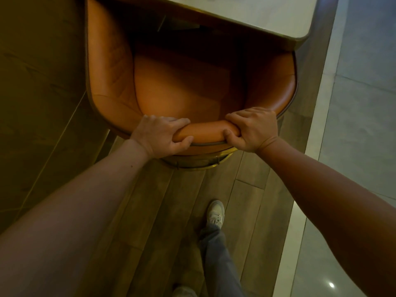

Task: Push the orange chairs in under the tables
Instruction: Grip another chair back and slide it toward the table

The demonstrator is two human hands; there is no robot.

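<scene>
An orange leather tub chair (pixel 182 88) stands right in front of me, its seat partly under the pale table top (pixel 257 11) at the top of the view. My left hand (pixel 162 136) grips the padded top edge of the chair's back, fingers over the inside and thumb on the outside. My right hand (pixel 252 129) grips the same edge a little to the right, fingers curled round it. The chair's round gold-coloured base (pixel 199 162) shows below the backrest. The front of the seat is hidden in shadow beneath the table.
Wooden floor planks (pixel 150 211) run under the chair and me. A pale tiled floor strip (pixel 353 103) lies along the right. My leg in grey trousers and a white shoe (pixel 215 213) stand behind the chair. Dark wood floor fills the left side.
</scene>
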